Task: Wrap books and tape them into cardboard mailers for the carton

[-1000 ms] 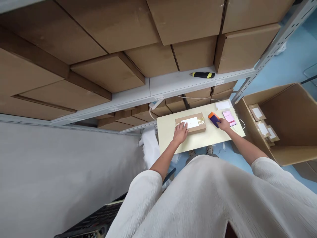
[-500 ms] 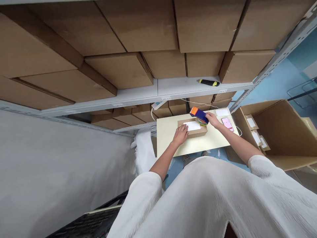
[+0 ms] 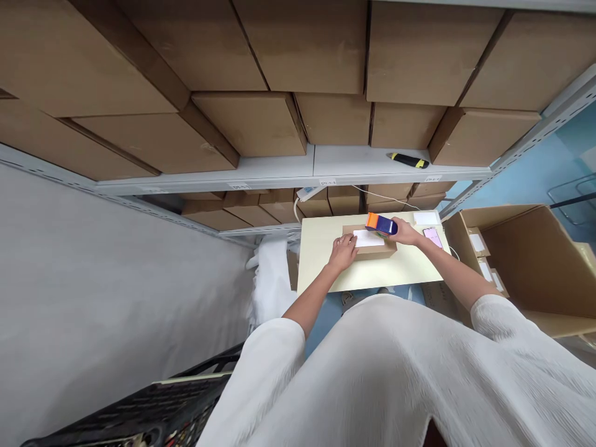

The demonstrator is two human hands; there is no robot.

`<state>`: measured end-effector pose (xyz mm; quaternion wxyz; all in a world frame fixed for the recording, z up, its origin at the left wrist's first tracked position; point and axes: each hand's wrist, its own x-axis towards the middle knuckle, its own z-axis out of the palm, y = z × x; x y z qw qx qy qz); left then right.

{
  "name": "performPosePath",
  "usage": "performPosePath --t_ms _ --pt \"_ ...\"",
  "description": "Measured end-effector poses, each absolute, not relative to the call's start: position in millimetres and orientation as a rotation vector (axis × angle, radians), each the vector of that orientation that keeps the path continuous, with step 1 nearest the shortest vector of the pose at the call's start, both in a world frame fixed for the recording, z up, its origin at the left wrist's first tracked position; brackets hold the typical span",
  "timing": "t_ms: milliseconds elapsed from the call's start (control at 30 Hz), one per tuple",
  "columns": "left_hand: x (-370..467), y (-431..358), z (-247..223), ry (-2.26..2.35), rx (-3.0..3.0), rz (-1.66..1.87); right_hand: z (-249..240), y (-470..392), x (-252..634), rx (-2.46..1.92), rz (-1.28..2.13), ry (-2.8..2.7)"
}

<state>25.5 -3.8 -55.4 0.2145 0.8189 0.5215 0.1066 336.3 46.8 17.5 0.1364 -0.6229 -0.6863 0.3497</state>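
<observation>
A small cardboard box (image 3: 376,255) lies on the pale yellow tabletop, with a white label (image 3: 369,238) on its top. Over the box's left end rests my left hand (image 3: 343,251), fingers laid out flat and reaching the label's left edge. My right hand (image 3: 404,232) is closed round an orange and dark blue tape dispenser (image 3: 382,224). The dispenser is tilted over the right part of the box, close to the label. Whether its tape touches the box I cannot tell.
Behind the table (image 3: 321,273) stands a shelf (image 3: 279,166) stacked with cardboard boxes; a utility knife (image 3: 408,161) lies on it. A phone (image 3: 433,237) and white labels (image 3: 425,218) are at the table's right. Further right is a large open carton (image 3: 535,261); a black crate (image 3: 186,403) stands lower left.
The tape dispenser in my right hand has tipped flatter and come lower over the box. My left hand stays on the box's left end. The whole view has shifted slightly.
</observation>
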Motion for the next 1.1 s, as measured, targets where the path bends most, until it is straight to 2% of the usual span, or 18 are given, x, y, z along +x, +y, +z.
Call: performPosePath --t_ms 267,567,867,1100 --pt "24.1 5.3 -47.0 1.434 2.109 0.371 18.4 52.8 356.8 -1.818 1.126 -1.969" --pt "74.3 35.1 -6.7 1.400 1.222 0.962 11.6 53.0 362.0 -1.720 1.226 -1.917" --pt "111.3 44.8 30.2 1.339 0.886 0.874 11.7 49.3 362.8 -1.683 1.245 -1.897" --pt "114.1 46.8 31.8 1.366 0.811 0.846 11.6 48.5 363.4 -1.659 1.264 -1.900"
